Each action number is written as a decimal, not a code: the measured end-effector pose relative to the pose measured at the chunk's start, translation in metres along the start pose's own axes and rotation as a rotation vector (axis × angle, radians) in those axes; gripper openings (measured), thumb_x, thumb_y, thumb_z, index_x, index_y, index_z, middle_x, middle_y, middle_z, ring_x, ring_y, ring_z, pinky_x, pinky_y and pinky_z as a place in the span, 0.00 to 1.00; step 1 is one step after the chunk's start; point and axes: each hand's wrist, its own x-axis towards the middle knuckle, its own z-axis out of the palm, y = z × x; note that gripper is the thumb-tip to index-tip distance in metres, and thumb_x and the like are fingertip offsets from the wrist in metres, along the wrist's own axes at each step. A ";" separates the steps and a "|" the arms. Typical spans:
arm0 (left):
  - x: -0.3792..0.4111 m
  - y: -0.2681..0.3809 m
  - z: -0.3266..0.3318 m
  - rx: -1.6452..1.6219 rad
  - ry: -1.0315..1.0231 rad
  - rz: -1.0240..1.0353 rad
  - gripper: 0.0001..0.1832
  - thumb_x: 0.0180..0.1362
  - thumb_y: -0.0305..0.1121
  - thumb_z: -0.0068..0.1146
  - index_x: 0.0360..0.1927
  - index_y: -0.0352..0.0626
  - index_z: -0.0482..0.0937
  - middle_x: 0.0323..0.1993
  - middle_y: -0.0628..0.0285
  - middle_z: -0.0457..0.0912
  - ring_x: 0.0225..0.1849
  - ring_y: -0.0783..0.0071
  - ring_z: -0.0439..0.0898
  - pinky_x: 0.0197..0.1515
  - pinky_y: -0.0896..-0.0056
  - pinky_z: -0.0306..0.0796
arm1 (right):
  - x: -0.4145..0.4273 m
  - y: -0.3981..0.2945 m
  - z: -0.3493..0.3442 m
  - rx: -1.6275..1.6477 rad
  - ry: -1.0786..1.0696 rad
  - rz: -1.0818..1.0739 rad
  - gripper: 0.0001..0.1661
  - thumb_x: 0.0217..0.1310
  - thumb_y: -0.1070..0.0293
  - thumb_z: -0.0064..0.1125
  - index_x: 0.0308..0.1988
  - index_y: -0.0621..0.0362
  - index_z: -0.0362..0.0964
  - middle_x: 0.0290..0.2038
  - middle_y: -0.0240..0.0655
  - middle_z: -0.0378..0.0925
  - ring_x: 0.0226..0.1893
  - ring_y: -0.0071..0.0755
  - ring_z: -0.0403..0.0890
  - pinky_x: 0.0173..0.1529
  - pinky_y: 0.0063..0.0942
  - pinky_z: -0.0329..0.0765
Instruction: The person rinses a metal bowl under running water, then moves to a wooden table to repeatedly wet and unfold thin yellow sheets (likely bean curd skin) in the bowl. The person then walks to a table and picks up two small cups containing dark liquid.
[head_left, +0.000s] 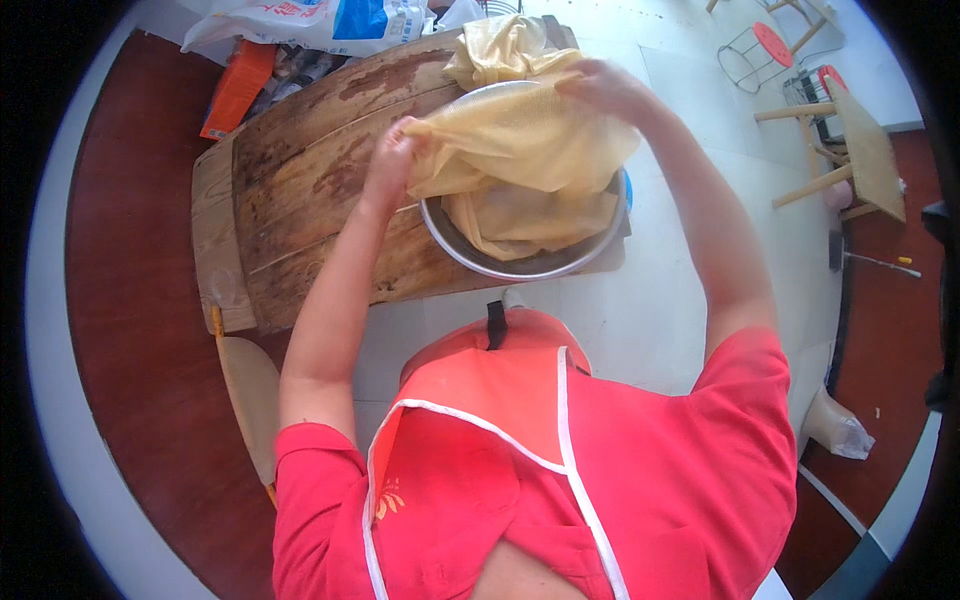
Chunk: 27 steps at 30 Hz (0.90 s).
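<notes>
A thin yellow mesh cloth (525, 139) stretches between my two hands above a round metal basin (525, 271). My left hand (401, 154) grips its left corner, over the basin's left rim. My right hand (604, 86), a little blurred, pinches the far right edge. More of the yellow cloth hangs down inside the basin and covers most of its bottom. Beyond the far rim lies a bunched heap of similar yellow cloth (499, 49). Whether that heap joins the held piece is hard to tell. The basin stands at the right end of a wooden table (315, 195).
Printed plastic bags (337, 22) and an orange box (238, 90) crowd the table's far left. Red-topped stools (771, 43) and a light wooden chair (870, 150) stand at the right. A clear plastic bag (836, 427) sits on the right. A blue object (628, 191) shows behind the basin.
</notes>
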 end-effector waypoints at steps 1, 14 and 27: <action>0.004 0.008 0.005 -0.354 0.022 -0.133 0.13 0.60 0.29 0.45 0.46 0.36 0.73 0.40 0.57 0.79 0.40 0.69 0.79 0.43 0.68 0.75 | 0.008 0.006 -0.003 -0.108 0.091 0.006 0.19 0.52 0.61 0.57 0.43 0.60 0.76 0.34 0.33 0.79 0.34 0.25 0.77 0.40 0.25 0.73; -0.024 0.006 0.043 -0.253 -0.165 -0.772 0.15 0.61 0.38 0.52 0.46 0.39 0.73 0.35 0.60 0.80 0.28 0.79 0.79 0.18 0.81 0.71 | 0.056 0.011 0.067 -0.128 0.739 -0.443 0.10 0.55 0.65 0.56 0.38 0.56 0.75 0.32 0.39 0.78 0.34 0.36 0.81 0.39 0.31 0.74; -0.029 0.009 0.060 -0.576 -0.010 -0.660 0.16 0.64 0.35 0.46 0.49 0.34 0.71 0.43 0.54 0.79 0.42 0.68 0.80 0.45 0.69 0.76 | -0.088 0.003 0.128 -0.004 0.488 -0.456 0.06 0.47 0.73 0.62 0.30 0.55 0.73 0.31 0.34 0.73 0.36 0.39 0.75 0.38 0.31 0.73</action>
